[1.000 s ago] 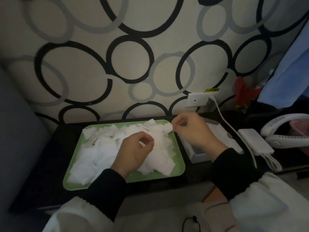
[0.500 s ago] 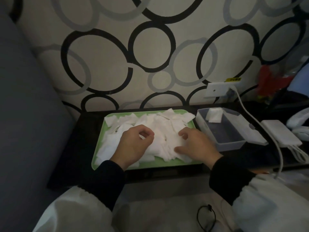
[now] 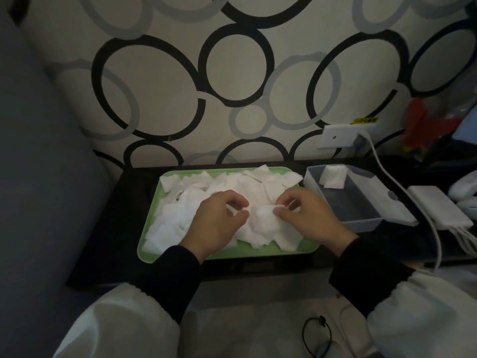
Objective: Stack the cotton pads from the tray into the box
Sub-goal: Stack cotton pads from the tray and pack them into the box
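Just over the tray (image 3: 227,255), right hand's (image 3: 308,219) fingers (image 3: 283,203) pinch a cotton pad (image 3: 263,216)

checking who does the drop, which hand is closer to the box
Right. The right hand is over the tray's right part, beside the box; the left hand is over the tray's middle, farther off.

hidden: cotton pads (image 3: 180,218) mid-tray (image 3: 258,253) under left hand (image 3: 216,223), right hand (image 3: 307,220) | unclear: whether left hand holds a pad | cut off: white device (image 3: 464,183) far right of tray | blurred: red object (image 3: 423,122) beyond it
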`<action>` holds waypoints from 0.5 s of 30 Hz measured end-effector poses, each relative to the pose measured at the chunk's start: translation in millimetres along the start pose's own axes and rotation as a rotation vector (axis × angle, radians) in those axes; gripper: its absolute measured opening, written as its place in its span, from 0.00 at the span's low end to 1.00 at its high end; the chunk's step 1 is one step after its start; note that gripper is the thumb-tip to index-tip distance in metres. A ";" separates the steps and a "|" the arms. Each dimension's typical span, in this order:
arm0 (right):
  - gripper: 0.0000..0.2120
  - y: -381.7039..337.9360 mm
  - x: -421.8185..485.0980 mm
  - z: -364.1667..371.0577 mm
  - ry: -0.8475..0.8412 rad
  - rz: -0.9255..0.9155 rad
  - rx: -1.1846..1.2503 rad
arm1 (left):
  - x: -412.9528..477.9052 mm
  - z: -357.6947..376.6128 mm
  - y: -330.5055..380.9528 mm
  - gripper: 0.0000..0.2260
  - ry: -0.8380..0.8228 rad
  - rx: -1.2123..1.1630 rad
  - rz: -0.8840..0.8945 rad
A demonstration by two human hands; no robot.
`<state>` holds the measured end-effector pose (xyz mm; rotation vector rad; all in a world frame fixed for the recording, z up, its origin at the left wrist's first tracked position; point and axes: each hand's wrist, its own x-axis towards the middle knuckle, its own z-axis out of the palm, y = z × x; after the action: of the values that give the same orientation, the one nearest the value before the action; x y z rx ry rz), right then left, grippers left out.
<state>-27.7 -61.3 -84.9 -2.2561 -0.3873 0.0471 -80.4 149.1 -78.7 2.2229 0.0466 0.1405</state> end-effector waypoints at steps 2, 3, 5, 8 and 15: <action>0.03 -0.9 2.7 0.0 0.014 -0.024 0.082 | 2.5 4.6 2.2 0.14 -0.029 -0.007 0.037; 0.03 -2.5 3.7 0.1 0.017 -0.036 0.131 | 3.9 7.3 4.1 0.18 -0.045 -0.037 0.052; 0.03 -7.1 4.0 1.2 0.015 -0.067 0.229 | 6.0 12.1 8.1 0.20 -0.053 -0.107 0.076; 0.01 -13.4 3.0 3.1 0.002 -0.057 0.396 | 10.0 16.6 11.4 0.12 -0.010 -0.246 0.072; 0.15 -18.1 -1.6 5.6 -0.111 0.180 0.721 | 10.7 16.0 16.8 0.08 0.012 -0.789 -0.261</action>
<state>-34.8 -46.6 -75.1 -1.5691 -0.1791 0.3507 -68.2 127.1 -74.2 1.4134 0.2434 0.0182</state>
